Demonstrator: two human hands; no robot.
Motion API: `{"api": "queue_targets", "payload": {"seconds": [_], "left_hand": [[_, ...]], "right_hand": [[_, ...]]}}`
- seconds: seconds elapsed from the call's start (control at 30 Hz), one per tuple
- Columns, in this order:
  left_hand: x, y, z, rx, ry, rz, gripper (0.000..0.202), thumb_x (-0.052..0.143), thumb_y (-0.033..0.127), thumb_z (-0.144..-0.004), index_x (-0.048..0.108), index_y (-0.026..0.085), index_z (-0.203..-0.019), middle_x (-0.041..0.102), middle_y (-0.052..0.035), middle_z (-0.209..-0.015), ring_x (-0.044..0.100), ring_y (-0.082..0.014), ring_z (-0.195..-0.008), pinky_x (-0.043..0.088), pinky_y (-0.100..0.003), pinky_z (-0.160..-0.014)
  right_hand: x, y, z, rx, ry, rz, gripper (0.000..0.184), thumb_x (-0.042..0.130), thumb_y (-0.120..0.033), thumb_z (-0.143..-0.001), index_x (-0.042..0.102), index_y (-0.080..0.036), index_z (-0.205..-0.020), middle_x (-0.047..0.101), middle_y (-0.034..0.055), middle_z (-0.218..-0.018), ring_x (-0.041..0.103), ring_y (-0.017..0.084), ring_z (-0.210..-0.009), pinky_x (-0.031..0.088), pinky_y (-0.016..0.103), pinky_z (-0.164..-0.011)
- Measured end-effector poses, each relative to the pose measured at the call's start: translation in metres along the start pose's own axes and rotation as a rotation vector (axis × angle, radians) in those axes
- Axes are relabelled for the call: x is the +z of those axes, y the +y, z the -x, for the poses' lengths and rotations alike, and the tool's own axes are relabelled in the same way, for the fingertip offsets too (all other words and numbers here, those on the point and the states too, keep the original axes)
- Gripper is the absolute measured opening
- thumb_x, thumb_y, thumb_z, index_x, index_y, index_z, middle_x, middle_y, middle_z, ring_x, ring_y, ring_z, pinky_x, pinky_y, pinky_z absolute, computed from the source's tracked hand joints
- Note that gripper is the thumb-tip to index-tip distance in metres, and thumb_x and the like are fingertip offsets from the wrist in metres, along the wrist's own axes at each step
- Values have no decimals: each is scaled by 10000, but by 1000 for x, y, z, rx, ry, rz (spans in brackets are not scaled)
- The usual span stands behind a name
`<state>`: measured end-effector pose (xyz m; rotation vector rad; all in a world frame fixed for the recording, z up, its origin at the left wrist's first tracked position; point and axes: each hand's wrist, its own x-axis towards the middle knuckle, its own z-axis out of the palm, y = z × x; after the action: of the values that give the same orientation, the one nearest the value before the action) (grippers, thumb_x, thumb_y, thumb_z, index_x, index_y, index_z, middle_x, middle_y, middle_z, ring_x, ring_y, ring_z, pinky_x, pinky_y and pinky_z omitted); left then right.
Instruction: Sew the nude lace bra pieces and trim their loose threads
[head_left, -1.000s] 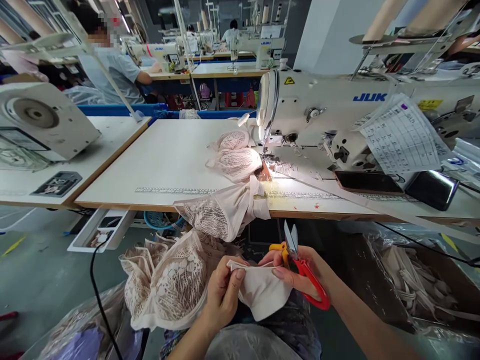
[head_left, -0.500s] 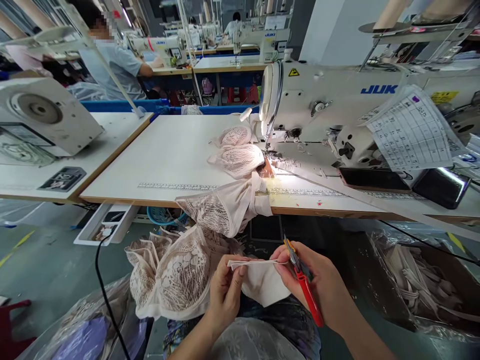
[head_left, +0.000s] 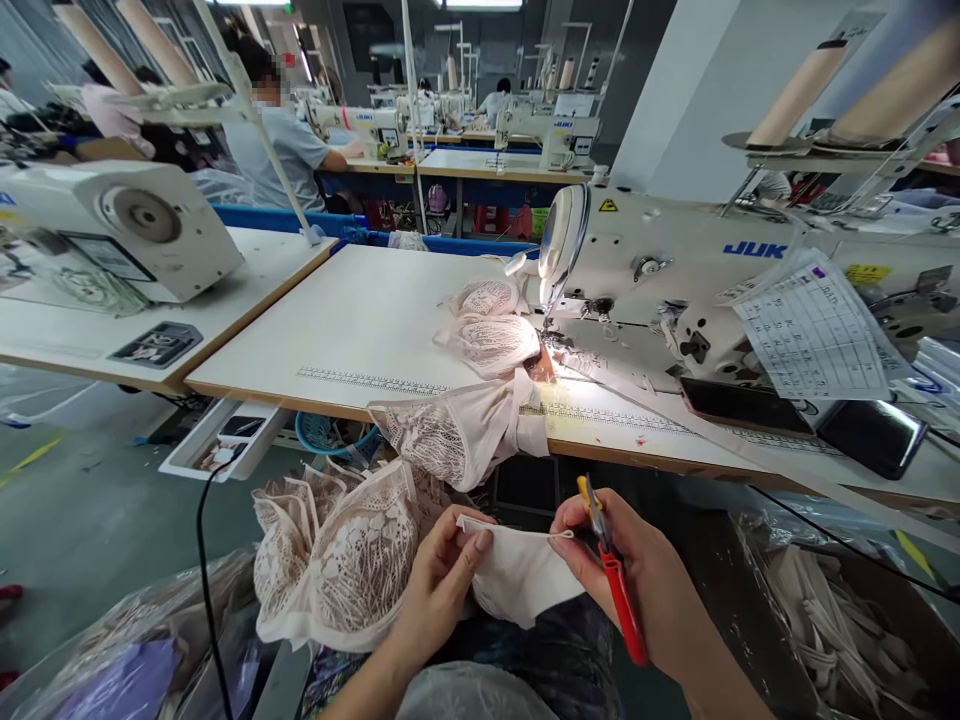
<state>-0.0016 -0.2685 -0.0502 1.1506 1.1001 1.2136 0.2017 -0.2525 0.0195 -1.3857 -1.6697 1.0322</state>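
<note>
My left hand [head_left: 441, 580] pinches the left end of a pale beige bra cup piece [head_left: 517, 575] held over my lap. My right hand [head_left: 637, 575] grips the cup's right edge together with red-handled thread snips [head_left: 611, 570], whose blades point up and away. A chain of lace bra cups [head_left: 345, 555] hangs from my left hand's side and runs up over the table edge to more lace cups [head_left: 487, 335] by the needle of the white Juki sewing machine [head_left: 675, 260].
The white sewing table [head_left: 375, 320] spans the middle. Two dark phones [head_left: 870, 435] and a printed sheet [head_left: 814, 330] lie by the machine. A box of straps [head_left: 832, 620] stands at right, a plastic bag [head_left: 135, 660] at left. Other people sew at machines behind.
The snips' blades have closed and tilted down against my right palm. Both hands stayed on the cup piece; my head lifted a little, so the scene sits lower.
</note>
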Motion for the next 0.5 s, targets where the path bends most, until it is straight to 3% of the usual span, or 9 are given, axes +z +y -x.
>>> {"api": "queue_targets", "payload": {"seconds": [0.1,0.2,0.3,0.4,0.5], "left_hand": [[-11,40,-8,167,-40,-325,310,624,345,-922,636,205,-1198,660,-112,-1135,613,-237,-1017,507,-315,-849],[-12,70,-15,278,-194,-492,402,592,207,-894,599,227,-1295,644,-127,-1237,645,-235,-995,530,-320,-833],[-5,76,-21,250,-390,-448,324,571,78,-802,669,203,-1084,718,-78,-1021,686,-208,-842,548,-269,-737],[-3,70,-27,135,-425,-413,267,518,12,-720,665,195,-847,673,-2,-726,573,-123,-485,448,-187,-449],[-8,69,-31,-69,-456,-359,295,460,43,-756,684,196,-873,616,28,-644,419,-71,-308,297,-166,-290]], "right_hand": [[-2,-7,-6,-49,-82,104,113,553,-239,-883,472,-225,-805,557,6,-767,448,126,-605,426,231,-541],[1,-15,-14,-202,-154,237,107,483,-123,-803,468,-228,-813,558,23,-782,468,154,-643,420,257,-565],[6,-21,-21,-368,-176,286,176,449,-71,-742,468,-224,-827,558,31,-785,509,173,-685,432,267,-597],[10,-24,-25,-412,-172,297,171,435,-70,-762,468,-222,-833,553,38,-797,524,173,-692,436,264,-599],[11,-24,-28,-417,-167,315,132,445,-102,-799,476,-221,-847,552,42,-799,524,176,-696,440,269,-603]]}}
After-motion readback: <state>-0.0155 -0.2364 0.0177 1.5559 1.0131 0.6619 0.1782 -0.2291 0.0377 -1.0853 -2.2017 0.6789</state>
